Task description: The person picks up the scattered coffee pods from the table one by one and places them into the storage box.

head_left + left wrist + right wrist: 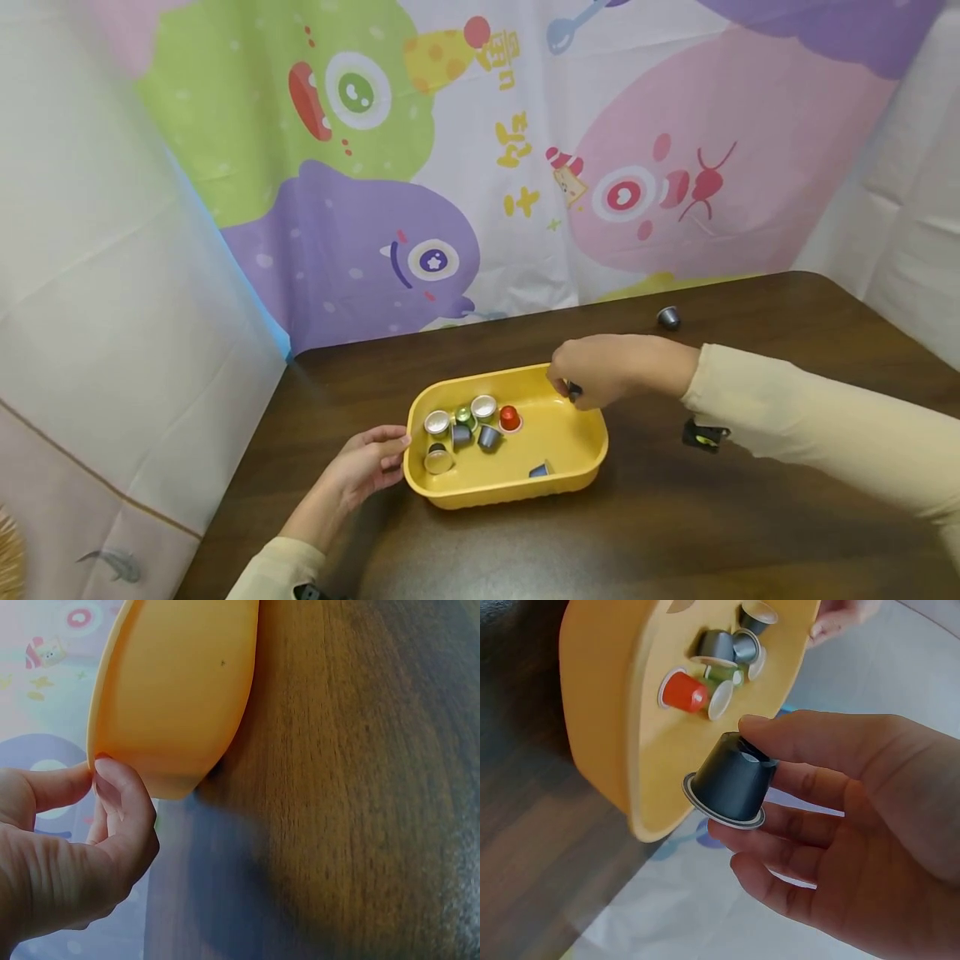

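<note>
A yellow tray (pixel 510 498) stands on the table, with several coffee capsules lying toward its left end. Among them are a red capsule (pixel 509 417), a green capsule (pixel 463 416) and a dark grey capsule (pixel 489 438). One blue capsule (pixel 539 471) lies apart by the near wall. My left hand (pixel 366 467) pinches the tray's left rim between thumb and fingers, plainly seen in the left wrist view. Over the tray's far right corner, my right hand (pixel 600 369) holds a black coffee capsule (pixel 731 780) between thumb and fingers, its flanged rim facing away from the thumb.
Behind my right hand, a single grey-blue capsule (pixel 668 317) lies on the brown wooden table (pixel 675 533). A cartoon-printed cloth (pixel 525 250) hangs along the table's far edge, and a pale cloth (pixel 112 292) hangs at the left.
</note>
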`<state>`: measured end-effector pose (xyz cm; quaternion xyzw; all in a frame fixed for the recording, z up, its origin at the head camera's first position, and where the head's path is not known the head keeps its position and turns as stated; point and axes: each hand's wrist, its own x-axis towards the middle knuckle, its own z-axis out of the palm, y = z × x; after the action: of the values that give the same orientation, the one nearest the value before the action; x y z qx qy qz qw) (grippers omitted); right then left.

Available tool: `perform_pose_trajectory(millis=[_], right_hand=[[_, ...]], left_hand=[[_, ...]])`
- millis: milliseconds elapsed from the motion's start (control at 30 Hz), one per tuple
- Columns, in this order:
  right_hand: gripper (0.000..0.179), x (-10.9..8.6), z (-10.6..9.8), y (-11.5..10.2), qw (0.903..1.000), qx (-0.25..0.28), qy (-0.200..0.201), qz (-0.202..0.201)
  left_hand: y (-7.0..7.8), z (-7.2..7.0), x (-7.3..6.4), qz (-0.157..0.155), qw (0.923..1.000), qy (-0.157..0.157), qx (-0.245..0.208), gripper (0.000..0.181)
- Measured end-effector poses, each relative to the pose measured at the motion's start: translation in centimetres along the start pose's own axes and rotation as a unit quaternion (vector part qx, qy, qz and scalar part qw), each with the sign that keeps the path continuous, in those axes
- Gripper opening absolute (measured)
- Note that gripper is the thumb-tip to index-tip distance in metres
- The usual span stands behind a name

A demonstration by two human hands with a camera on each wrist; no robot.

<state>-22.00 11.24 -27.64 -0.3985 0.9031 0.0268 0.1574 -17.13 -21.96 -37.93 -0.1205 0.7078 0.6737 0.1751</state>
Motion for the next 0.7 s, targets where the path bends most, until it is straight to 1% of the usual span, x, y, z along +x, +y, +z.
perform_pose_trajectory(millis=[133,300,400,567,633,700], right_hand=[[0.009,1.2,-0.1,-0.9,0.9998,-0.014,-0.011,-0.008],[0.011,2.9,-0.1,-2.0,0.9981,-0.042,-0.037,-0.026],[0.017,4.0,-0.1,-3.0,0.9961,-0.061,-0.056,-0.031],[0.036,5.8,0.3,-4.8,0.9917,-0.084,-0.087,-0.043],[0.038,6.4,0.5,-5.4,0.9896,-0.093,-0.097,-0.051],[0.037,6.9,0.7,-5.8,0.9875,-0.104,-0.105,-0.056]], left_hand=[[-0.1,-0.1,0.0,0.005,1.0,-0.005,-0.004,0.029],[-0.3,-0.1,0.1,0.011,0.9997,-0.015,-0.014,0.025],[-0.3,-0.1,0.0,0.013,0.9997,-0.015,-0.013,0.025],[-0.3,-0.1,-0.2,0.011,0.9998,-0.014,-0.007,0.024],[-0.3,0.0,-0.2,0.013,0.9998,-0.016,-0.008,0.022],[-0.3,0.0,-0.2,0.015,0.9997,-0.018,-0.01,0.021]])
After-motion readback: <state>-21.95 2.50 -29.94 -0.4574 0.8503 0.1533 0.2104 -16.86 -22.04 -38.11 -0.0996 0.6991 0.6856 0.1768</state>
